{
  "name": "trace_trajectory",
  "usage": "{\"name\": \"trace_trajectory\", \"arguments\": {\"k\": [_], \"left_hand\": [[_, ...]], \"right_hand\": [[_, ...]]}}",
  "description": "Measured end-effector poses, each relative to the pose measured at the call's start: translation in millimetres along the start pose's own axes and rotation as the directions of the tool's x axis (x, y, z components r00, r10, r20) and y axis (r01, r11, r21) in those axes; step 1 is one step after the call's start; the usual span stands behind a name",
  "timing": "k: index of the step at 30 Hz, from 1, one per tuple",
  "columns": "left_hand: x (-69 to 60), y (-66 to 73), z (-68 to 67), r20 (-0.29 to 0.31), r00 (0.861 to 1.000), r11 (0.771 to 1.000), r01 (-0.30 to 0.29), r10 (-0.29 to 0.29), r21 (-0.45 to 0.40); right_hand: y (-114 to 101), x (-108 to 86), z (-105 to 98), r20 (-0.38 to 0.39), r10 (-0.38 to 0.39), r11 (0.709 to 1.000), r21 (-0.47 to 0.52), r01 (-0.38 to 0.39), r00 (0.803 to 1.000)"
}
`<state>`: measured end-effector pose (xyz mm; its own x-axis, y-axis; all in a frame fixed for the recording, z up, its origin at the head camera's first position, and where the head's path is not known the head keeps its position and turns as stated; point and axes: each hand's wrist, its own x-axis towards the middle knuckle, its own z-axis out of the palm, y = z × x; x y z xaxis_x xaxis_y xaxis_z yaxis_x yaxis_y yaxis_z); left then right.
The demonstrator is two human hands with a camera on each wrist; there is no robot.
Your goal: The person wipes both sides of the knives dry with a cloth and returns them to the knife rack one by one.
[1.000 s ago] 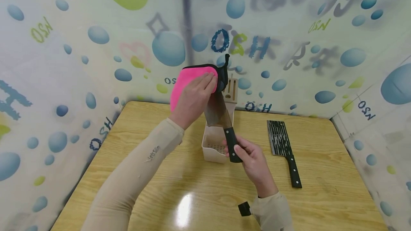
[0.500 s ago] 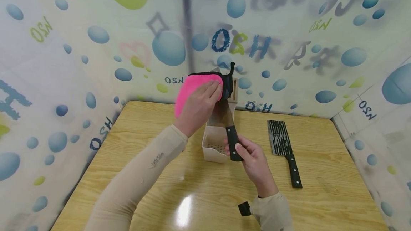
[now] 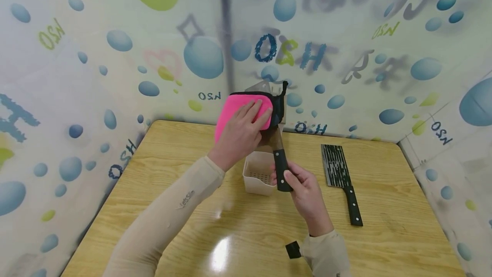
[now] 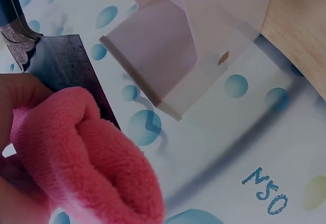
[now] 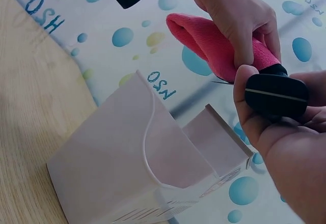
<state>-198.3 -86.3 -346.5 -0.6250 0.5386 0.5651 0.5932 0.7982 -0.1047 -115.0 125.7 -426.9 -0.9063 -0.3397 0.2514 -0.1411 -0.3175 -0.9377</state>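
Observation:
In the head view my right hand (image 3: 305, 189) grips the black riveted handle (image 3: 282, 170) of a kitchen knife, blade pointing up and away. My left hand (image 3: 242, 134) holds a pink cloth (image 3: 230, 110) with black edging round the broad blade, fingers on the outer face. A corner of the blade (image 3: 261, 87) shows above the cloth; most of it is covered. The left wrist view has the fluffy pink cloth (image 4: 91, 152) folded against the blade (image 4: 69, 61). In the right wrist view, the handle's butt end (image 5: 275, 96) faces the camera.
Behind the knife stands a pale knife holder (image 3: 258, 186) with a perforated bottom, its upper part mostly hidden. A second cleaver (image 3: 335, 166), its blade streaked black, lies on the wooden table (image 3: 388, 208) at right. Patterned walls (image 3: 207, 12) enclose the back and sides.
My left hand and the cloth have slid down and rightward along the blade toward the handle. The blade's far corner now shows above the cloth. My right hand has barely moved.

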Motion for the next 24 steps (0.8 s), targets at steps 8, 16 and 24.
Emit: {"name": "trace_trajectory", "arguments": {"k": [8,16,24], "left_hand": [[-7.6,5.0,-0.2,-0.001,1.000,1.000,-0.011,0.011,-0.024],[-15.2,5.1,2.8,-0.080,0.997,0.996,-0.010,0.003,-0.090],[-19.7,0.7,7.2,-0.185,0.982,0.992,0.023,-0.046,-0.125]], "right_hand": [[-1.1,0.2,-0.2,-0.012,-0.012,1.000,0.017,0.012,1.000],[-1.2,-0.7,-0.1,-0.002,-0.029,0.999,0.024,0.029,1.000],[-2.2,-2.9,-0.3,0.009,-0.019,1.000,-0.011,0.019,1.000]]}}
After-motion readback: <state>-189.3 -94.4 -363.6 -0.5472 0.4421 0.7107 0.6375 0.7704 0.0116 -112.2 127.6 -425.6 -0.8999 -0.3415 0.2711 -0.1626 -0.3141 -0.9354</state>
